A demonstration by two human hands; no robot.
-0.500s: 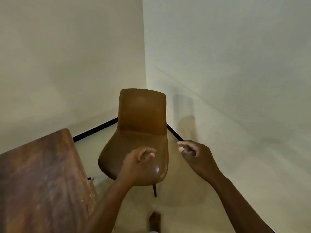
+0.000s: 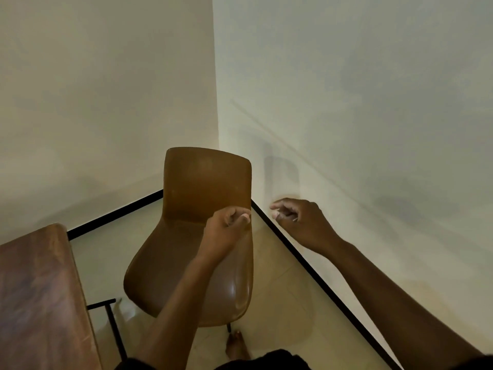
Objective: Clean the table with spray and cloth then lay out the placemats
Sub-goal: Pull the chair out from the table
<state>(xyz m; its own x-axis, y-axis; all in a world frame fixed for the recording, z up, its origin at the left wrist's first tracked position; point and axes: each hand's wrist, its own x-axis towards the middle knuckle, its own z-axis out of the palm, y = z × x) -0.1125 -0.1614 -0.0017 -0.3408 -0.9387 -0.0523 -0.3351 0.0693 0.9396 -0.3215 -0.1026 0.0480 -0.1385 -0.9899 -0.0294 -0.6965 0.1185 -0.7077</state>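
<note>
The brown wooden table (image 2: 37, 295) shows only its corner at the lower left. No spray, cloth or placemat is in view. My left hand (image 2: 226, 231) hovers over the seat of a brown chair (image 2: 197, 209), fingers curled and holding nothing. My right hand (image 2: 298, 220) is stretched out to the right of the chair, above the floor near the wall, fingers loosely curled and empty. Neither hand touches the chair.
The chair stands in a room corner between two pale walls (image 2: 360, 102). A black skirting line (image 2: 306, 265) runs along the floor. A black table leg (image 2: 114, 327) stands left of the chair. My bare foot (image 2: 236, 345) is on the floor below the seat.
Both hands have moved forward and up, away from me; the left now reaches the chair's back edge. The view has shifted closer to the chair.
</note>
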